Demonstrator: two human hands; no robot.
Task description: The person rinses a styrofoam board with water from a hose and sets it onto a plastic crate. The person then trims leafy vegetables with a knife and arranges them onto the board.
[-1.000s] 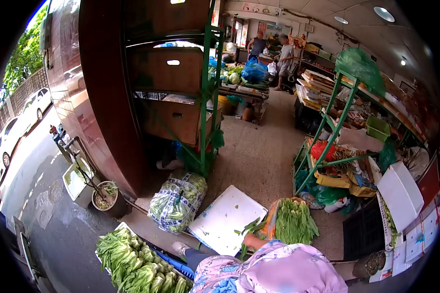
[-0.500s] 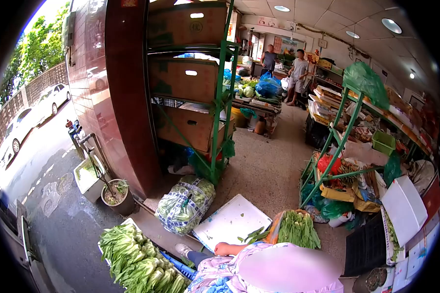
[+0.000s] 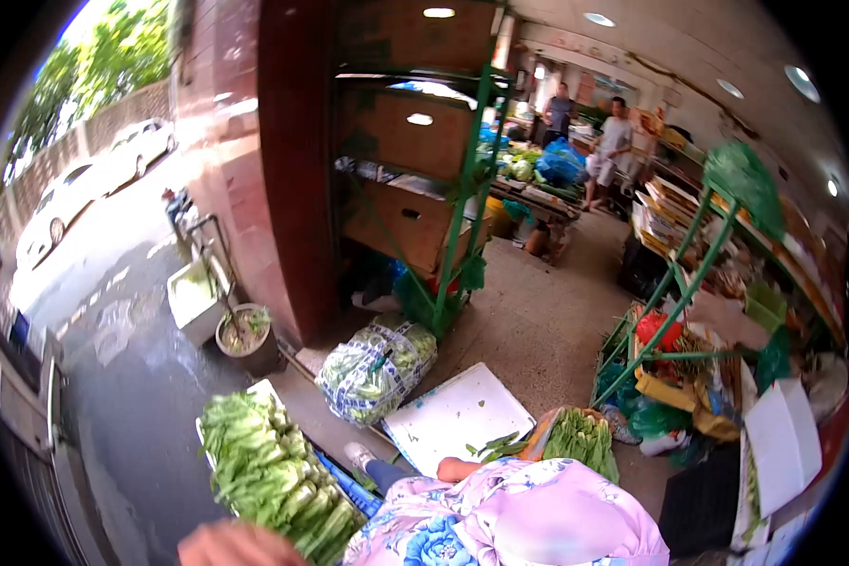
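Note:
My left hand (image 3: pixel 239 544) is at the bottom edge, smeared by motion, close to a crate heaped with leafy lettuce (image 3: pixel 272 472). Its fingers do not show clearly. In the middle, my right hand (image 3: pixel 456 469) is partly covered by pink floral clothing (image 3: pixel 575 509). It lies at the near edge of a white foam board (image 3: pixel 462 415), where a few loose green leaves (image 3: pixel 500 445) lie; its fingers are hidden. To the right of the leaves, an orange-edged bundle of leafy greens (image 3: pixel 580 441) stands.
A wrapped bale of greens (image 3: pixel 377 368) lies beside a green-framed rack (image 3: pixel 464 189) of cardboard boxes. At right are a green metal stand (image 3: pixel 681 283) and a white foam box (image 3: pixel 781 443). A potted plant (image 3: pixel 247 340) stands left. Two people (image 3: pixel 613 141) stand at the back.
My left hand has come into view at the bottom left. The whole view has shifted, so things sit further right. My right hand stays near the foam board's edge.

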